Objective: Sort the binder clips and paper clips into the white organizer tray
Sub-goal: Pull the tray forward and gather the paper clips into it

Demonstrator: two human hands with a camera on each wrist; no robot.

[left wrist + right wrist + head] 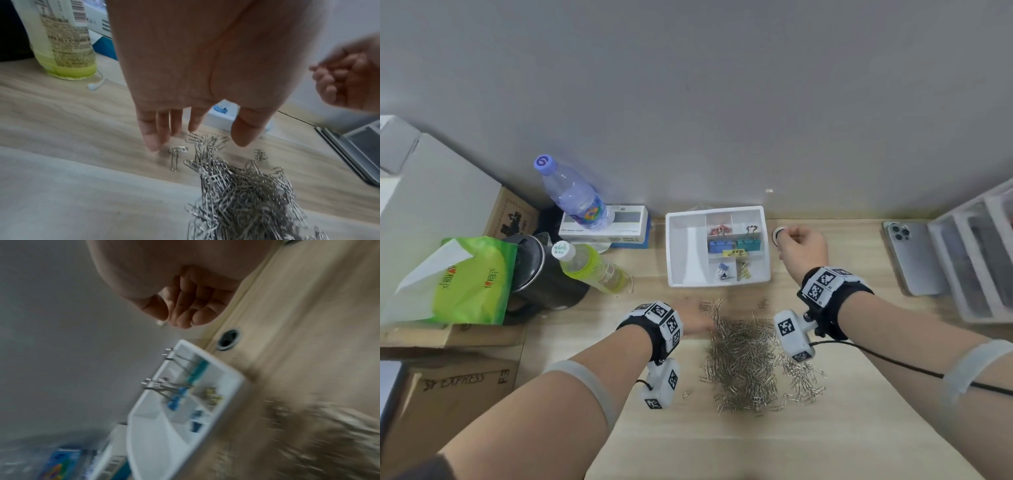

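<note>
Presently our left hand [197,78] hovers, fingers straight, beside the tangled heap of silver wire paper clips [242,198]; light, slippery, best pinched in clumps. Our right hand [185,305] is curled, contents indiscernible.

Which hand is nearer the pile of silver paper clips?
Left. The left hand hovers at the far edge of the paper clip pile; the right hand is up beside the white tray.

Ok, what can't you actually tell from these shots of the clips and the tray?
- Whether the right hand holds anything: curled fingers hide it, and the right wrist view is blurred.
- The left hand fingertips in the head view: the paper clip pile blurs them.
- The white organizer tray in the left wrist view: the palm covers most.
</note>
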